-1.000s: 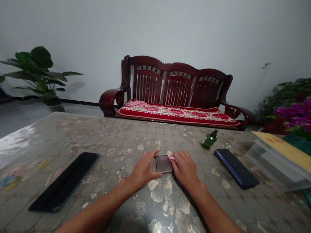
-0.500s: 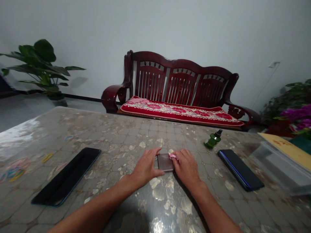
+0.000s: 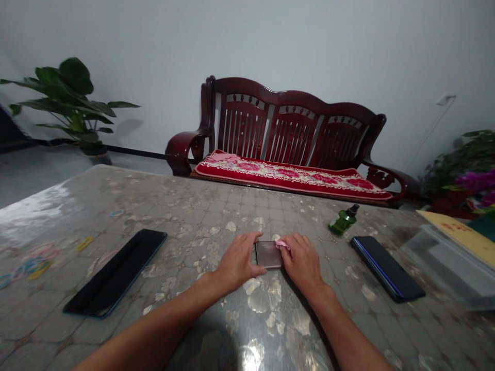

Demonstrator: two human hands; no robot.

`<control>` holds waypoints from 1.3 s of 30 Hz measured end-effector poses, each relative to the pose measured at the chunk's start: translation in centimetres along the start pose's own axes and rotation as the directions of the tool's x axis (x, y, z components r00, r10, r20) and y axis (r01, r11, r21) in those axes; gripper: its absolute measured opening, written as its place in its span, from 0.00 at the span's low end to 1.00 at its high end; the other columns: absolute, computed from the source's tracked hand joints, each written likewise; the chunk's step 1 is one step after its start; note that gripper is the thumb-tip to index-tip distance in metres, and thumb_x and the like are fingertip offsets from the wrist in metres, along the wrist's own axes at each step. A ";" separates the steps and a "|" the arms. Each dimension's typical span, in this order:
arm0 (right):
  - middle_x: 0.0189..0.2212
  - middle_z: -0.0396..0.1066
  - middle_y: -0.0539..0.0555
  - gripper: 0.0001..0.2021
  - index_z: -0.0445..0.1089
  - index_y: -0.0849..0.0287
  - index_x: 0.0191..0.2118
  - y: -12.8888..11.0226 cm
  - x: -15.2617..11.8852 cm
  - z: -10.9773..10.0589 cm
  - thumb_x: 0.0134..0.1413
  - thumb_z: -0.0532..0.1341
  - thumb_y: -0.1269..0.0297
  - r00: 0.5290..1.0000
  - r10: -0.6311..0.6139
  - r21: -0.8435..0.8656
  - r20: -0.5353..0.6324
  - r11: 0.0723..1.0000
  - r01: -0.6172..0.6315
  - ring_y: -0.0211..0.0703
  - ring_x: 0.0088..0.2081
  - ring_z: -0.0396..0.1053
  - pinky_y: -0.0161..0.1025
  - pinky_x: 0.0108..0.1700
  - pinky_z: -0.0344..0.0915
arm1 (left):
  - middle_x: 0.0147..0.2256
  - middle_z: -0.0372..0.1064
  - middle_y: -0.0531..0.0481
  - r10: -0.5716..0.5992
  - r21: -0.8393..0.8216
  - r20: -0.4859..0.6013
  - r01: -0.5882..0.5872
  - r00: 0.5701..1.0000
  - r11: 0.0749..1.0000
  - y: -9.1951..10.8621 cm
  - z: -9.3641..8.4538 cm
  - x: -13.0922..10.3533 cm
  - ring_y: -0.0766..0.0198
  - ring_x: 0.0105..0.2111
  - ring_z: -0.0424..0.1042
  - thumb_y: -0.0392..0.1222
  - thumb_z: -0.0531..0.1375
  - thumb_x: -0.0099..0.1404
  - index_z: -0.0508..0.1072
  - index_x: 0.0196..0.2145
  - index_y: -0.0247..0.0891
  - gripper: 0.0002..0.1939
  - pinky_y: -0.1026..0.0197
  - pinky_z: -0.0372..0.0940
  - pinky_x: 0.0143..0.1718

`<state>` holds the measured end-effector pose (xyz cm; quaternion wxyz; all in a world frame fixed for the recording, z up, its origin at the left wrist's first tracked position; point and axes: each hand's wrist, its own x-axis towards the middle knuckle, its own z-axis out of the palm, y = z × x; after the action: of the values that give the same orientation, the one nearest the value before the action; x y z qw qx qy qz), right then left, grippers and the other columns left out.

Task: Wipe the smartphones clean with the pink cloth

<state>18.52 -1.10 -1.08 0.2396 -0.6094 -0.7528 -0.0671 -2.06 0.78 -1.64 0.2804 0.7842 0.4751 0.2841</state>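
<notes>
left hand [image 3: 236, 261] steadies small brown slab [image 3: 268, 254]; right hand [image 3: 302, 261] fingers pinch pink cloth [image 3: 281, 243] on it

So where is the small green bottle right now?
In the head view, the green bottle lies on the table at the right, just beyond the dark phone.

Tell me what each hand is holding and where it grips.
The left hand steadies the small dark phone by its left edge, flat on the table. The right hand pinches a pink cloth at the phone's upper right corner.
</notes>
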 end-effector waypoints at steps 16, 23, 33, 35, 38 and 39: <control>0.35 0.72 0.54 0.07 0.73 0.54 0.37 0.5 0.1 -0.3 0.64 0.57 0.66 1.000 -0.001 -0.063 -0.024 0.998 0.000 0.49 0.40 0.63 0.42 0.42 0.54 | 0.49 0.71 0.44 0.002 -0.004 0.001 -0.002 1.000 1.000 0.7 -0.5 0.2 0.47 0.51 0.69 0.33 0.71 0.45 0.66 0.55 0.38 0.39 0.48 0.66 0.53; 0.36 0.71 0.55 0.08 0.73 0.55 0.38 0.3 0.3 -0.2 0.65 0.57 0.67 1.000 -0.012 -0.072 -0.019 0.997 0.010 0.49 0.40 0.63 0.42 0.42 0.53 | 0.49 0.71 0.43 -0.004 -0.009 0.003 0.004 1.000 1.000 0.8 -0.6 0.1 0.47 0.52 0.70 0.33 0.71 0.45 0.65 0.57 0.38 0.40 0.48 0.66 0.53; 0.34 0.72 0.55 0.07 0.74 0.55 0.36 0.6 0.5 -0.2 0.64 0.59 0.68 0.998 0.032 -0.136 -0.059 0.990 -0.040 0.49 0.39 0.62 0.42 0.41 0.51 | 0.52 0.70 0.42 0.023 -0.018 0.014 -0.023 1.000 1.000 0.7 -0.5 0.2 0.46 0.52 0.70 0.32 0.71 0.46 0.62 0.61 0.40 0.46 0.46 0.65 0.54; 0.34 0.72 0.54 0.06 0.74 0.55 0.37 0.3 0.5 -0.2 0.64 0.59 0.68 0.998 0.022 -0.116 -0.054 0.993 -0.028 0.49 0.39 0.62 0.41 0.41 0.51 | 0.52 0.70 0.42 0.024 -0.024 0.011 -0.024 1.000 0.999 0.6 -0.5 0.3 0.46 0.52 0.69 0.32 0.71 0.45 0.62 0.61 0.40 0.46 0.46 0.65 0.55; 0.35 0.72 0.53 0.05 0.74 0.54 0.39 -0.4 0.3 -0.1 0.64 0.60 0.67 0.999 -0.043 -0.021 -0.028 0.999 0.042 0.47 0.39 0.62 0.40 0.42 0.52 | 0.53 0.69 0.41 0.029 -0.036 0.011 -0.028 1.000 0.999 0.5 -0.5 0.2 0.46 0.52 0.69 0.32 0.71 0.45 0.62 0.62 0.39 0.46 0.46 0.64 0.55; 0.36 0.72 0.52 0.05 0.74 0.54 0.40 -0.5 0.3 -0.1 0.65 0.59 0.66 0.998 -0.061 0.002 -0.022 0.998 0.061 0.47 0.40 0.63 0.40 0.42 0.53 | 0.53 0.69 0.41 0.035 -0.037 0.011 -0.035 0.999 0.999 0.6 -0.5 0.2 0.46 0.52 0.69 0.32 0.71 0.45 0.61 0.62 0.39 0.46 0.45 0.64 0.55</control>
<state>18.02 -1.00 -0.80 0.2465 -0.5850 -0.7685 -0.0799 -2.00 0.85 -0.87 0.2925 0.7888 0.4543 0.2932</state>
